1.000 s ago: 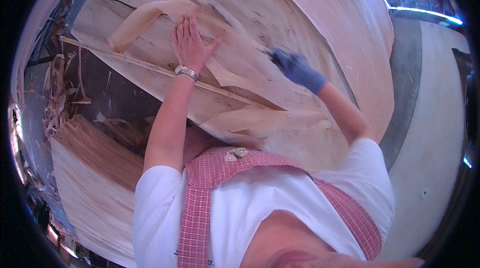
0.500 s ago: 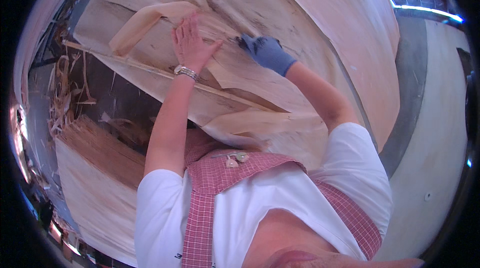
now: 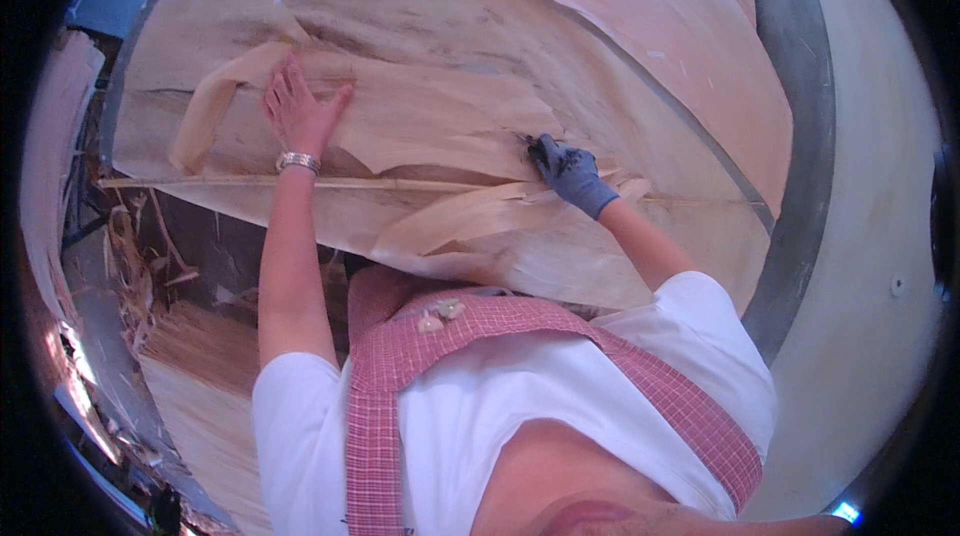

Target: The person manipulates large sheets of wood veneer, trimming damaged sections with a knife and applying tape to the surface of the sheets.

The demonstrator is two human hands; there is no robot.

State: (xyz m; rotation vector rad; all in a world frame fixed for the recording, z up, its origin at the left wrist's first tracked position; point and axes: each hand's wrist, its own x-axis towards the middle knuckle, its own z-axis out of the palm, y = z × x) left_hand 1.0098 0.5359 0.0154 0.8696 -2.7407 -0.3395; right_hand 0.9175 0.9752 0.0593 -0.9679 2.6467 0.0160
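A thin, pale wood veneer piece [image 3: 430, 116] lies on a wide veneer sheet [image 3: 430, 11] in front of me. My left hand [image 3: 303, 116], bare with a metal watch at the wrist, rests flat near its left end, fingers spread. Beside that hand a narrow veneer strip [image 3: 205, 121] curls up and bends over. At the piece's right end is my right hand [image 3: 570, 174], in a blue-grey glove with dark fingertips. Its fingers are bent together; whatever they pinch is hidden. A long thin pale strip [image 3: 400, 184] runs across the sheet, below both hands.
More loose veneer [image 3: 480, 226] lies crumpled close to my apron. On the left, shredded wood scraps [image 3: 135, 256] hang beside a veneer stack [image 3: 200, 346]. A pinkish veneer sheet [image 3: 680, 46] lies at the far right, bordered by a dark grey band [image 3: 795, 196].
The view has turned and shifted. My hands are farther apart, with the right one farther right and nearer to me. More of the veneer piece shows between them. My left hand stays spread.
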